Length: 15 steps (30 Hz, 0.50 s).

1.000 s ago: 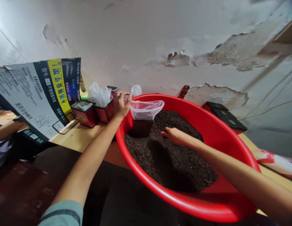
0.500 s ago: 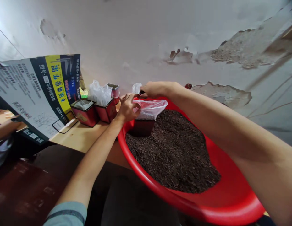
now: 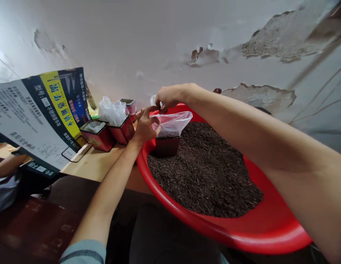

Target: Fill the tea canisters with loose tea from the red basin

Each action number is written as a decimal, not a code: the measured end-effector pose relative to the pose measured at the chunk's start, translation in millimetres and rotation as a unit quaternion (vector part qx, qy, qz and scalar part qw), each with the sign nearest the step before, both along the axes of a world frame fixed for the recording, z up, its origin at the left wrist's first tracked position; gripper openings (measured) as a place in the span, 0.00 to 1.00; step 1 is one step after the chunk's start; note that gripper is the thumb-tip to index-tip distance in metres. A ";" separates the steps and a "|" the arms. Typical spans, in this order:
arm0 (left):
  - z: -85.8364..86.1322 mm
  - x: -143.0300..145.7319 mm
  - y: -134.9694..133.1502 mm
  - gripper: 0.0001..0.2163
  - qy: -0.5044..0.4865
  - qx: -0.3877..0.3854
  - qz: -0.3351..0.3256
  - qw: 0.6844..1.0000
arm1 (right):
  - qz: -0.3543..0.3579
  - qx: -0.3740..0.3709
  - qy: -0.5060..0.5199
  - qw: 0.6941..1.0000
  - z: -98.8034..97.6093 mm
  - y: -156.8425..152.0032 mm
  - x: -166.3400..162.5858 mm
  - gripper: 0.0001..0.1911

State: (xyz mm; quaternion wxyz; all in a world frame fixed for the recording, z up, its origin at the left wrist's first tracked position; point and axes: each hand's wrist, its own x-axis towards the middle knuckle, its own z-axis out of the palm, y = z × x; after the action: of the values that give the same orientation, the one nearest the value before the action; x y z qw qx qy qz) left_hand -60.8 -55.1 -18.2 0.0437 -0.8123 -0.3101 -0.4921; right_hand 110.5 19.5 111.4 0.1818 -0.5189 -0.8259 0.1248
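Observation:
A clear plastic bag (image 3: pixel 177 121) lines a dark red tin (image 3: pixel 167 146) that stands in a red basin (image 3: pixel 151 179), with its mouth spread above the tin's rim. My left hand (image 3: pixel 145 124) is closed on the bag's left edge, thumb toward the opening. Above the back of the bag, my right hand (image 3: pixel 169 98) is bent downward with its fingers closed; what they hold is hidden. Behind that hand shows a bit of whitish clear plastic (image 3: pixel 153 99). Dark, dry loose material like tea leaves (image 3: pixel 206 172) is heaped in the basin, around the tin.
Red tins (image 3: pixel 100 138) with plastic liners stand on a wooden table (image 3: pixel 104 161) at left. Beside them is a printed cardboard sheet (image 3: pixel 35 121), with a wire frame at its lower edge. Another person's arm (image 3: pixel 10 165) shows at far left. A peeling wall (image 3: pixel 126 44) rises behind.
My right hand has shifted slightly left and its fingers now point down behind the bag's mouth. My left hand stays at the bag's edge. The view has tilted a little.

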 end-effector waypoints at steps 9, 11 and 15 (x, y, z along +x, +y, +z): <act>4.7 -5.2 3.4 0.05 0.004 -0.036 0.010 0.999 | -0.040 -0.029 0.070 0.996 -11.6 -16.7 -15.9 0.09; 6.2 -6.1 4.6 0.08 -0.004 -0.057 0.007 0.998 | -0.033 -0.022 0.122 0.992 -15.9 -19.2 -12.0 0.08; 4.1 -8.8 10.0 0.19 -0.067 -0.140 -0.009 0.988 | -0.014 -0.005 0.170 0.985 -18.3 -42.2 18.5 0.10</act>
State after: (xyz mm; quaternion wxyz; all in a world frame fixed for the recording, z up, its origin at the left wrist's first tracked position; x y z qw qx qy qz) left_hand -69.6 -45.1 -14.0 -0.0964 -0.7782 -0.3708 -0.4976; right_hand 129.0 -22.6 93.1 0.3183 -0.5031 -0.7748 0.2128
